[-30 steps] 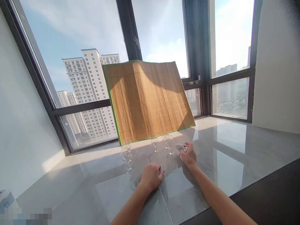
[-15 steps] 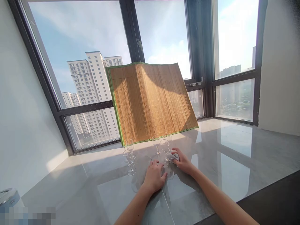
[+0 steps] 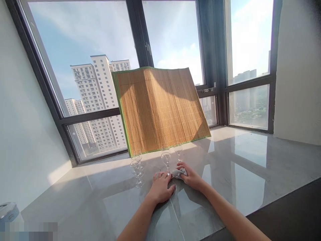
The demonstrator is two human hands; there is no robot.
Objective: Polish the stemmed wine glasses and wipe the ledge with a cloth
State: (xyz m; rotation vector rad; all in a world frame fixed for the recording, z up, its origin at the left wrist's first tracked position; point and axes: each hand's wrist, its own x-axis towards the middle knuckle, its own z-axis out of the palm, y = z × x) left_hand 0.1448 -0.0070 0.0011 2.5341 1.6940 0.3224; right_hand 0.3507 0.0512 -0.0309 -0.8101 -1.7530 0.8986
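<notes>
My left hand [image 3: 161,189] lies low over the glossy grey ledge, its fingers stretched out and apart. Its fingertips are close to the foot of a small clear stemmed glass [image 3: 166,158]; whether they touch it I cannot tell. My right hand [image 3: 192,177] is closed on a crumpled pale cloth [image 3: 179,173], just right of that same glass. Another stemmed glass [image 3: 178,149] stands upright behind the cloth. To the left of my left hand are a front glass [image 3: 136,164] and one partly hidden behind it. All these glasses are transparent and faint against the ledge.
A bamboo mat [image 3: 163,110] with green edging leans against the dark window frame [image 3: 140,33] behind the glasses. At the lower left stands a partly cut-off white and blue container [image 3: 9,211]. The ledge [image 3: 100,207] ends at a dark front edge on the right.
My right hand has moved left with the cloth, closer to my left hand. The front glass of the right-hand group now stands farther left. My left hand has shifted slightly left.
</notes>
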